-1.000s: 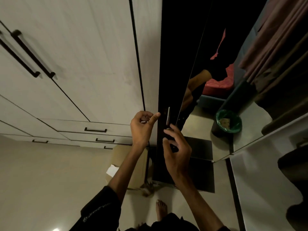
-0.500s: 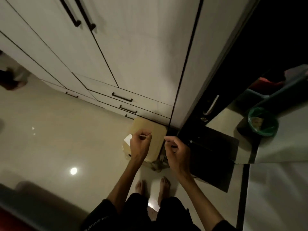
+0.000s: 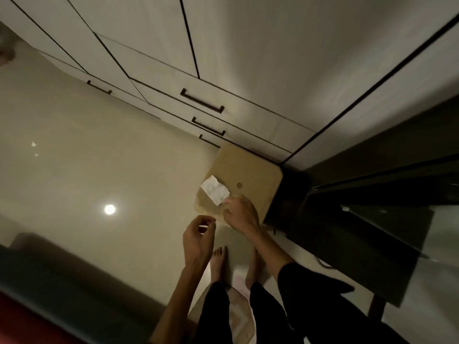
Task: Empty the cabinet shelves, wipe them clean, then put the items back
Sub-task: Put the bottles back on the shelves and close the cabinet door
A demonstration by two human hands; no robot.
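Since half a second ago the view has tipped further down: both hands have dropped from the edge of the dark door toward the cardboard box, and the green bin reflected at the right has gone out of sight.

Pale cabinet fronts [image 3: 248,45] fill the upper half of the frame, closed, with thin dark seams between the doors. Below them, at centre, sit drawers with dark bar handles [image 3: 202,101]. A glossy beige floor [image 3: 87,170] takes up the left and lower middle, with a round light glare on it at lower left. At the right, a dark open door [image 3: 372,194] with a reflective face runs from mid right down to the lower right.

At centre, the cardboard box [image 3: 246,175] stands on the floor against the lowest drawers and just beside the dark door. A crumpled white paper [image 3: 214,193] lies on its lower left corner.

Lower down, the right hand [image 3: 241,214] reaches over the box's near edge, fingertips touching or pinching the paper; motion blur hides which. The left hand [image 3: 198,240] hovers over the floor just left of it, fingers curled, thumb and forefinger pinching something small and pale. Two bare feet [image 3: 221,259] stand below the hands.
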